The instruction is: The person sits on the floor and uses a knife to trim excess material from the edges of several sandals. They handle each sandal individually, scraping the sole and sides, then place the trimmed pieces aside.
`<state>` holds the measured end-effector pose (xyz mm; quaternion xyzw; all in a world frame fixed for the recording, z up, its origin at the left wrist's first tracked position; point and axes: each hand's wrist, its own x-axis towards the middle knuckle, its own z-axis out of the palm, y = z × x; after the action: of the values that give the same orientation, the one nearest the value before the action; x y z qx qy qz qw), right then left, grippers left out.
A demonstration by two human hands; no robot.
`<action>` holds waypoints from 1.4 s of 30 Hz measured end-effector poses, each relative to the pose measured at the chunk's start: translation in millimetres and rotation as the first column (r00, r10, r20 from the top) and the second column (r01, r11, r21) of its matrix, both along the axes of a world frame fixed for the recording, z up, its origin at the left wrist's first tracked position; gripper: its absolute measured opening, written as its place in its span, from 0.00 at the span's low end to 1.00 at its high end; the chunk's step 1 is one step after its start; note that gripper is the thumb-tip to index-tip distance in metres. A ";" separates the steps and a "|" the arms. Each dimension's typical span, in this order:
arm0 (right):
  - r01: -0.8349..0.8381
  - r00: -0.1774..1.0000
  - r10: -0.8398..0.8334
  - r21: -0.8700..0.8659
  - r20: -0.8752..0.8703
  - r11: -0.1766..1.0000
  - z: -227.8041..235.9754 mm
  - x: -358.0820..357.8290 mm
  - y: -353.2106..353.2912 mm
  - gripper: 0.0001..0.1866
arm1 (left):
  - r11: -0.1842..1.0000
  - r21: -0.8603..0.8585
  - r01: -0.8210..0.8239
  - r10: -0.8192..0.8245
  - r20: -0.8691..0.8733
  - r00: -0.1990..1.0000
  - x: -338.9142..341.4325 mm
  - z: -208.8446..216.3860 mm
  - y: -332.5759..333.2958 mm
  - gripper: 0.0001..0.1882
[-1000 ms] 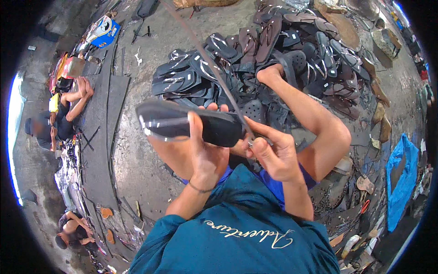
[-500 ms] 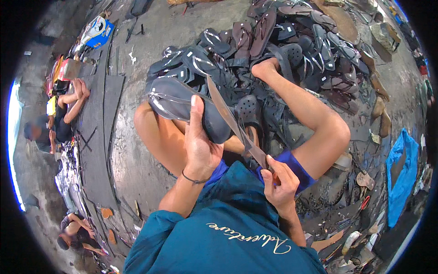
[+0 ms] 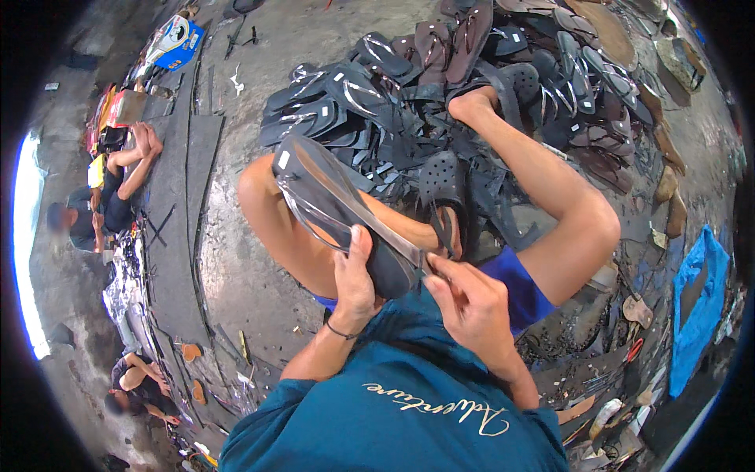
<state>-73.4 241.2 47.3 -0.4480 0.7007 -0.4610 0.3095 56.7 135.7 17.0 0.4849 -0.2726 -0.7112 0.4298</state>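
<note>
In my left hand (image 3: 355,283) is a dark grey flip-flop (image 3: 303,185) with shiny strap bands and a small white tag. My thumb lies on its footbed near the heel end, with the other fingers hidden beneath. My right hand (image 3: 476,311) is closed around the near end of a long, thin knife (image 3: 384,230). Its blade lies along the right side of the flip-flop, seemingly against the sole's edge. My right fingertips are close to the heel, and the handle is mostly hidden in my grip.
Beyond my legs is a heap of dark flip-flops (image 3: 358,90) and rubber scraps. A black clog (image 3: 442,182) is near my foot. Blue sheeting (image 3: 696,315) and red-handled scissors (image 3: 634,350) lie at right. Rubber sheets (image 3: 177,236) cover the left floor, where two people sit.
My right hand has moved up and left, bringing the knife from beside the flip-flop to along its edge. The flip-flop has come down and right and is tilted more steeply.
</note>
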 end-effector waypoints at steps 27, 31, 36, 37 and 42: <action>0.644 0.645 -0.363 -0.222 0.672 0.732 48.4 -197.6 -130.9 0.21 | 0.460 -0.560 0.689 -0.360 0.592 0.721 -108.1 20.6 -157.7 0.12; 0.629 0.562 -0.543 0.104 0.624 0.771 -17.2 -204.1 -123.9 0.15 | 0.362 -0.850 0.383 -0.196 0.333 0.922 -117.9 85.7 -147.1 0.16; 0.421 0.750 -0.423 0.127 0.508 0.898 -72.1 -178.6 -159.3 0.14 | -0.036 -0.998 -0.060 0.024 -0.061 0.998 -78.6 162.9 -128.8 0.18; 0.362 0.801 -0.364 0.100 0.475 0.927 -78.8 -175.9 -168.3 0.11 | -0.089 -0.992 -0.089 0.026 -0.092 0.995 -73.4 169.6 -127.9 0.18; 0.153 0.966 -0.183 0.163 0.183 0.975 -116.1 -165.3 -206.9 0.13 | -0.208 -0.970 -0.124 0.077 -0.143 0.987 -53.6 177.9 -124.2 0.17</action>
<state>-238.6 34.3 -68.8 -0.3148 0.7344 -0.4746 0.3693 3.0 11.5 194.9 -0.0162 -0.6759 -0.2098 0.7063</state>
